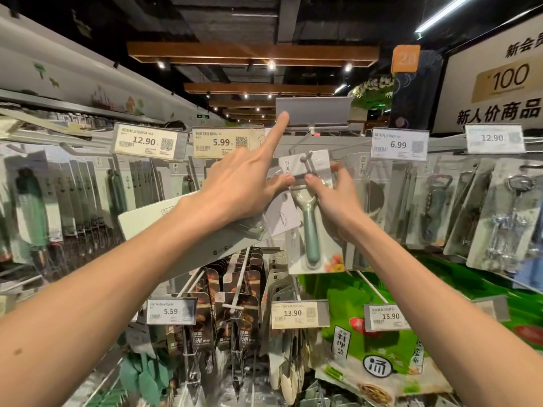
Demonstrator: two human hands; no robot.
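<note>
Mint Y-shaped peeler [311, 227], glossy blister card [321, 164]

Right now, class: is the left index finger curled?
No: the left hand, holding spare packs, points its index finger straight up at the tag holder, while the right hand grips the peeler pack.

Shop aisle. Dark ceiling [235, 13], wooden beams [252, 52], small spotlights [271, 65]. Tube light [440, 16] upper right. White wall [73, 69] left. Price tags [146, 141] on peg racks. Big sign [499, 83] right.
</note>
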